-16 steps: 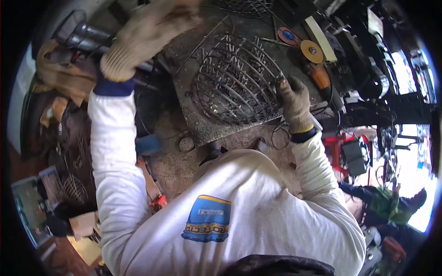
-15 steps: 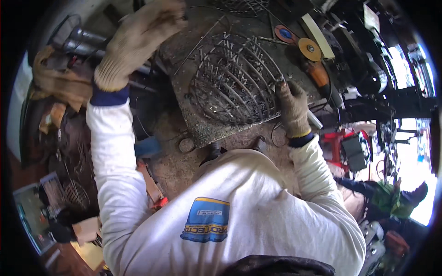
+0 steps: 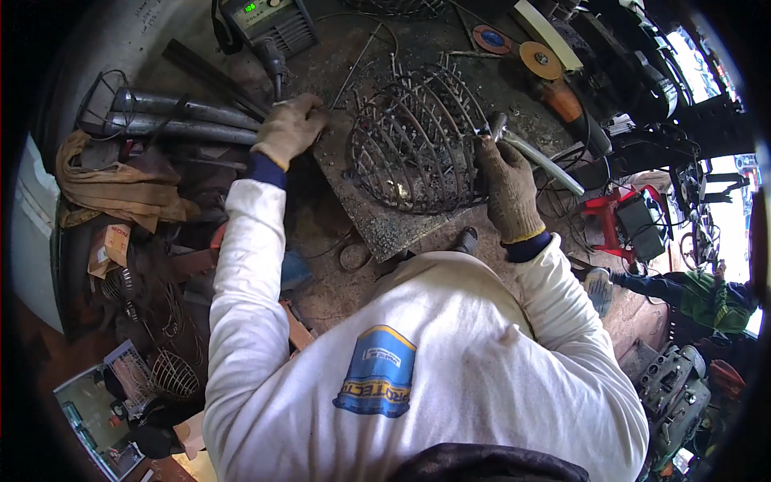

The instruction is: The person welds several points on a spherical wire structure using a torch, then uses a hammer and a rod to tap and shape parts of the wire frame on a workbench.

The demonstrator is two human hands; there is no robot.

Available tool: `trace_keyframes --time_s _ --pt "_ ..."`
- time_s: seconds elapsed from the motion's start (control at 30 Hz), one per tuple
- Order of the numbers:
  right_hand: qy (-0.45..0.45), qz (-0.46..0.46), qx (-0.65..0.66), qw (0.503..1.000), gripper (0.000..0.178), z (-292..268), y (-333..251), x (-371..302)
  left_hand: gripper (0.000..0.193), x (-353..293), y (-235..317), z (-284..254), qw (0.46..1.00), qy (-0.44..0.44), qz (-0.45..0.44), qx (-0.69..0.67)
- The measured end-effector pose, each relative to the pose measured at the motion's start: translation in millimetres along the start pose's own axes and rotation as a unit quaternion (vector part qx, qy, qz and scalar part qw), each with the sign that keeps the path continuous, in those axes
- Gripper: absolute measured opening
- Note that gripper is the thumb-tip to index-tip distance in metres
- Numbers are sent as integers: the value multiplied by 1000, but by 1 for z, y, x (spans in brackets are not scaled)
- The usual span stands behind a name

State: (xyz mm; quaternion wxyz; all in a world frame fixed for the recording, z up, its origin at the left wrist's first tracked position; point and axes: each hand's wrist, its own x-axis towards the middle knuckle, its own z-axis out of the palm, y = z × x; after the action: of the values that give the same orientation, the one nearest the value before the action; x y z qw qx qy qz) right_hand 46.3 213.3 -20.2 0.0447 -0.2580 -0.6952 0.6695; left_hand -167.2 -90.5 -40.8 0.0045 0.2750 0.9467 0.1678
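Note:
A round cage of bent metal rods lies on the worktable, with many short rod pieces inside and around it. My right hand, in a knitted brown glove, is closed at the cage's right rim. Right beside its fingers is a hammer with a pale metal handle; whether the hand touches it, I cannot tell. My left hand, gloved the same way, is at the table's left edge, below a dark cable plug on a welding machine. Its fingers are curled, and what they hold, if anything, is hidden.
An angle grinder with an orange body lies at the table's right, near a loose disc. Metal pipes and a brown cloth are at left. A red stand and another person are at right.
My left hand has come down toward me from the far left to the table's edge. The right hand stays at the cage rim, and the hammer beside it now shows more. The view has shifted.

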Motion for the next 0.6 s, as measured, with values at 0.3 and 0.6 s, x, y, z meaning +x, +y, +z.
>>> trace_keyframes --time_s 0.3,0.6 --pt "-43 -6 -51 998 55 -17 6 5 32 24 10 29 984 -55 -100 134" --pt "-97 -94 -2 991 46 -10 -3 -12 25 -26 -23 -12 993 54 31 96"
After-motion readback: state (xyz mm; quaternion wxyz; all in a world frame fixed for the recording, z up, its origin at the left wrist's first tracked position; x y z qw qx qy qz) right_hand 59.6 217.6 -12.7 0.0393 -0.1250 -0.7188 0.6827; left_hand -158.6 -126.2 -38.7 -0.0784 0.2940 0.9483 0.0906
